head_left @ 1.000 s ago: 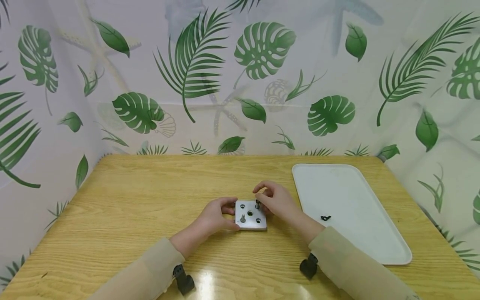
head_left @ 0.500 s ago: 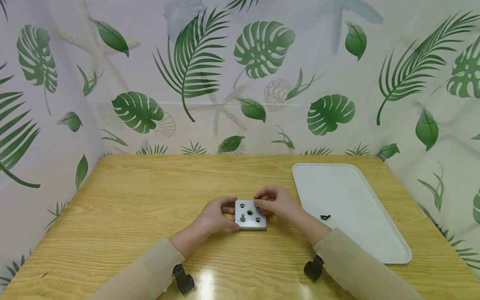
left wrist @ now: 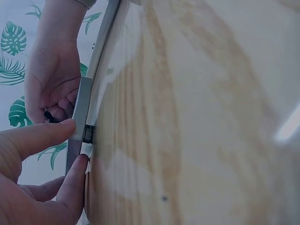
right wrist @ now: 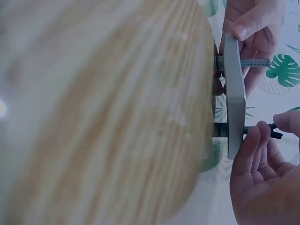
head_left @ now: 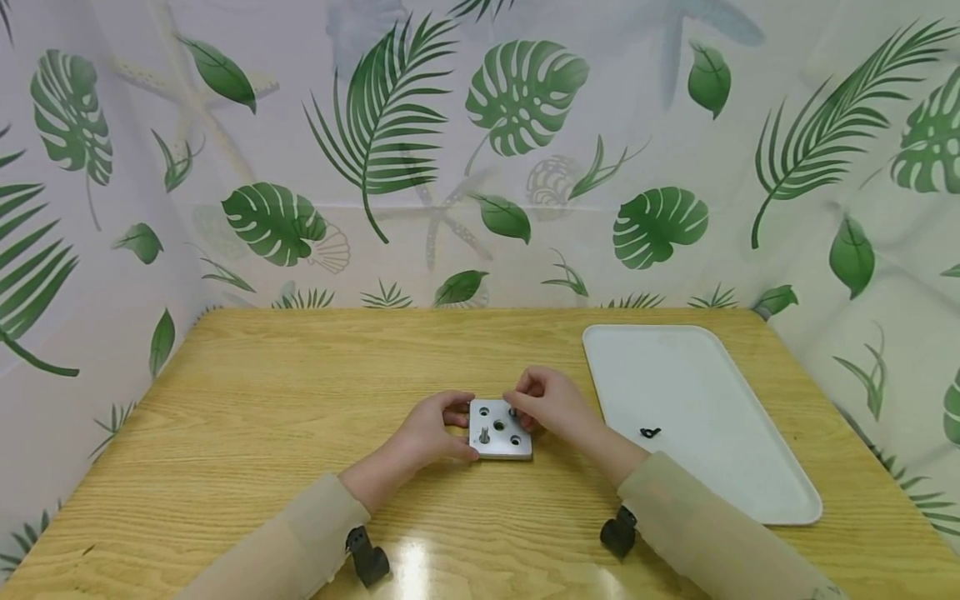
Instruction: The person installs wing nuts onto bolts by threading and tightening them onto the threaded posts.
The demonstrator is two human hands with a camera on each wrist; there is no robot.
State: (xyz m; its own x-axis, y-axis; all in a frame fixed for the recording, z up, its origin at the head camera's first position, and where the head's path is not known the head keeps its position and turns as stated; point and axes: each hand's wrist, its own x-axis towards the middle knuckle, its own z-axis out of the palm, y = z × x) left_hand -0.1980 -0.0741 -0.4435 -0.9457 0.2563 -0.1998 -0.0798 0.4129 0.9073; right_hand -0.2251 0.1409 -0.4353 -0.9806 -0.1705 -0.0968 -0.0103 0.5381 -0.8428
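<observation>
A square metal plate (head_left: 500, 447) with several holes lies raised on the table, bolt heads (right wrist: 220, 130) showing beneath it in the right wrist view. My left hand (head_left: 433, 429) grips its left side between thumb and fingers. One threaded bolt (right wrist: 255, 62) sticks up bare through the near left corner. At the far right corner my right hand (head_left: 553, 406) pinches a small black wing nut (right wrist: 276, 135) at the top of a second bolt, largely covered by the fingers. The left wrist view shows my left fingertips (left wrist: 68, 125) against the plate's edge.
On the right of the wooden table (head_left: 300, 367) lies a white tray (head_left: 675, 367). Another black wing nut (head_left: 650, 432) rests in it. A leaf-patterned cloth (head_left: 420, 125) hangs behind the table and along its sides.
My right hand dips and turns at the far right bolt, then lifts slightly again, the fingers staying around its top. The left hand and the plate keep their place.
</observation>
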